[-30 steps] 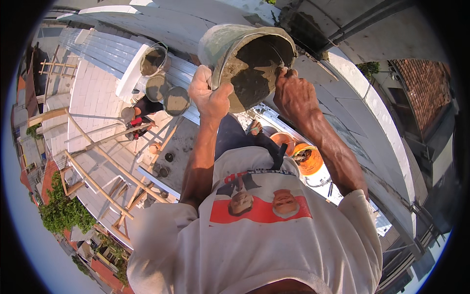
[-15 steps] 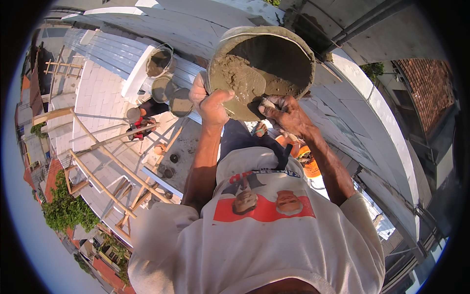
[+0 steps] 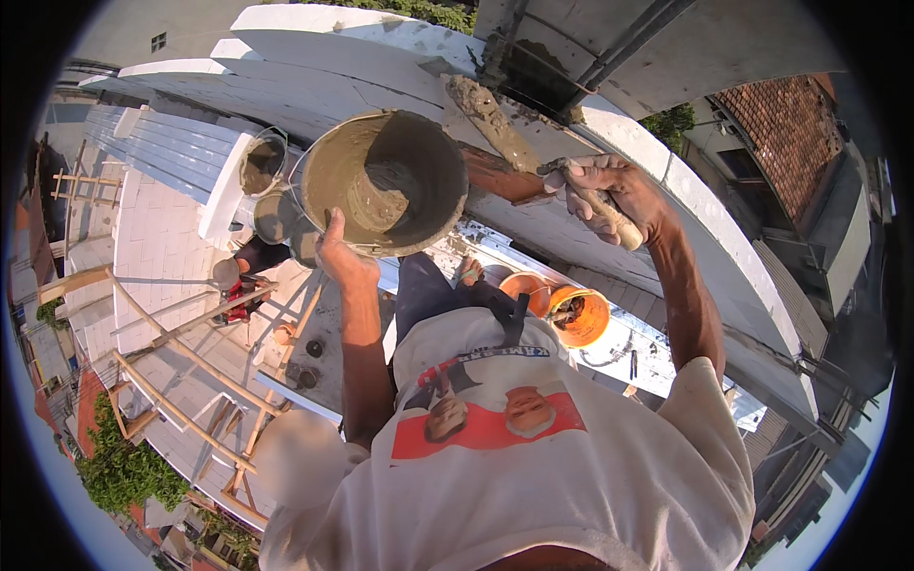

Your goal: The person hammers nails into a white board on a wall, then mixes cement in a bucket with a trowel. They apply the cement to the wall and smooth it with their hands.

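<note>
My left hand (image 3: 345,259) grips the near-left rim of a grey, mortar-crusted bucket (image 3: 433,176). Its thumb shows on the outside, while the other fingers are mostly hidden behind the bucket. Wet mortar (image 3: 373,202) lies in the bottom of the bucket, which is tipped toward me. To the right of it, my right hand (image 3: 614,195) is closed around the pale handle of a trowel (image 3: 621,228). A long strip of mortar (image 3: 490,122) lies along the trowel's blade, beyond the bucket's right side and close to the wall.
A pale block wall (image 3: 709,238) curves along the right side. Orange buckets (image 3: 583,319) stand below beside my feet. More mortar buckets (image 3: 263,164) are at the left. Lower down, a person (image 3: 238,278) works among wooden poles (image 3: 171,333). Brown wood (image 3: 505,173) shows behind the bucket.
My right hand has drawn the trowel out of the bucket and swung it right, with mortar on its blade. The bucket, in my left hand, now sits lower and farther left in view.
</note>
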Motion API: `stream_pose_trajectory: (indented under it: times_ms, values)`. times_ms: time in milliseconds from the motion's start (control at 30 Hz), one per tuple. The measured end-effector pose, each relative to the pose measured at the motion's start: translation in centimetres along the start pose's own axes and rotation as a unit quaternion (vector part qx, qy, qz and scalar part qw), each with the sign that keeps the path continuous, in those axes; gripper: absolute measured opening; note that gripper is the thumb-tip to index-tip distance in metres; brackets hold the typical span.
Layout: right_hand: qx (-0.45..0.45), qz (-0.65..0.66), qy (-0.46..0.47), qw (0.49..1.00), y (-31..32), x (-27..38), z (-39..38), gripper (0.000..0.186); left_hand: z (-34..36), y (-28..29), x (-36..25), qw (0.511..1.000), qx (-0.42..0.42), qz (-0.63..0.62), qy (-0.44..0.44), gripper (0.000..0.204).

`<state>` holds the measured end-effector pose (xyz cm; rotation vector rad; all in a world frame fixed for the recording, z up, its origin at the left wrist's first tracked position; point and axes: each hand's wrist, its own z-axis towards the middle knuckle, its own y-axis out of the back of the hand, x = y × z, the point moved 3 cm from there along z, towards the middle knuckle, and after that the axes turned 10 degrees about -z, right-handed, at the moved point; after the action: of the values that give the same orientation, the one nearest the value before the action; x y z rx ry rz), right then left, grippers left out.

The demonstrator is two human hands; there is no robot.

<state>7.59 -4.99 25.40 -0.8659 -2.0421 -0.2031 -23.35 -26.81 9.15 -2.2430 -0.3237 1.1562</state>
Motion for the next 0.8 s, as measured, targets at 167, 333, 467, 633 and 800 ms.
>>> stream_pose_trajectory:
  times_ms: [167, 333, 467, 633, 800]
  values:
    - [0.007, -0.011, 0.024, 1.000, 0.5, -0.2, 0.6, 0.033, 2.1, 10.1, 0.3, 0.994, -0.104, -0.011, 0.012, 0.048]
    - [0.055, 0.038, -0.062, 0.996, -3.3, -9.3, 3.3, 0.027, -0.9, 16.6, 0.2, 0.936, -0.343, -0.011, -0.081, 0.039]
    - [0.077, 0.061, -0.219, 0.971, -2.8, -19.3, 6.5, 0.017, -3.7, 27.8, 4.7, 0.874, -0.466, -0.032, -0.130, 0.045]
    - [0.050, -0.265, -0.294, 0.917, -0.6, -23.6, 10.5, 0.013, -9.1, 34.5, 9.6, 0.725, -0.682, -0.045, -0.092, 0.053]
    - [0.086, -0.452, -0.289, 0.840, 0.2, -23.7, 14.9, 0.014, -14.4, 34.3, 10.9, 0.667, -0.719, -0.195, -0.023, 0.054]
